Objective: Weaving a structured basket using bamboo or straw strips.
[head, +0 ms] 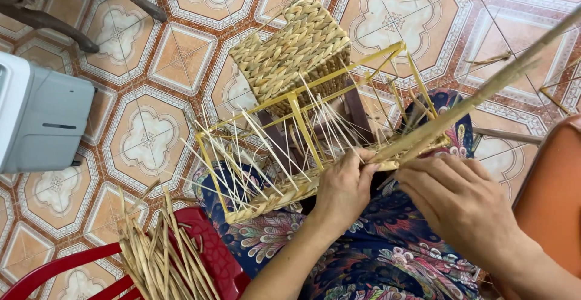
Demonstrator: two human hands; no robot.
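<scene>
A yellow wire frame (301, 116) rests on my lap, with a woven straw band (275, 198) along its near edge and several thin pale stakes sticking up. My left hand (345, 186) presses the woven edge, fingers closed on the weave. My right hand (460, 200) pinches a long dried straw strand (484, 91) that runs up to the right corner. Both hands meet at the frame's near right side.
A finished woven basket (293, 49) lies on the tiled floor beyond the frame. A bundle of dried straw (160, 257) rests on a red plastic stool (215, 257) at lower left. A grey box (39, 115) stands left; an orange chair (554, 197) at right.
</scene>
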